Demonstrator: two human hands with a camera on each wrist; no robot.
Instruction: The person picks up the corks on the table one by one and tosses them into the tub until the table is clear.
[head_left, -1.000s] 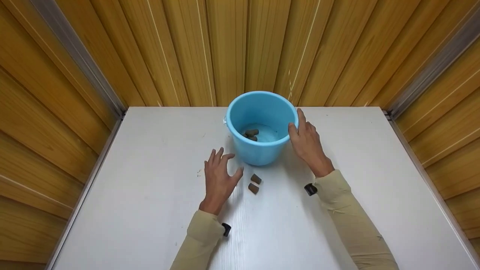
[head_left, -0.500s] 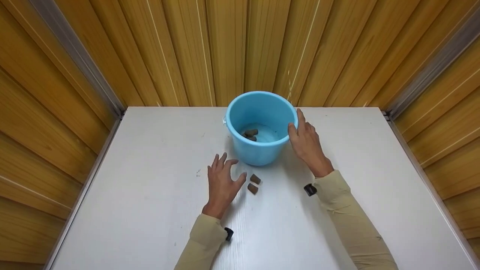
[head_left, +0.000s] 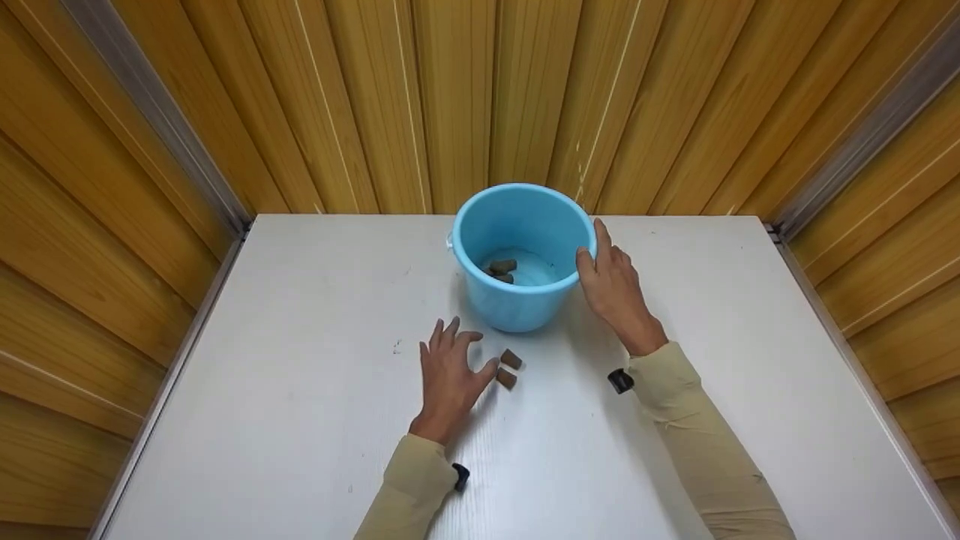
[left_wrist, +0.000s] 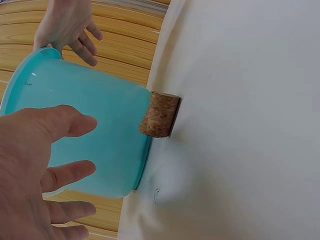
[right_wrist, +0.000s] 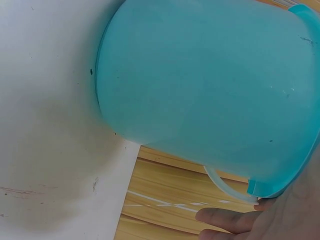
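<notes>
A light blue bucket stands upright on the white table, with several brown corks lying at its bottom. My right hand holds the bucket's right rim, thumb over the edge and fingers outside. In front of the bucket lie two tapered corks, a farther cork and a nearer cork. My left hand is just left of them, fingers spread and thumb tip close beside the nearer one; nothing is in its grasp. The left wrist view shows the cork beyond the fingertips.
The white table meets yellow wood-look panels at the back and on both sides. A pale handle hangs at the bucket's side in the right wrist view.
My left hand has moved right and nearer to me, from beside the bucket's base to the two corks. The right hand and the bucket have stayed put.
</notes>
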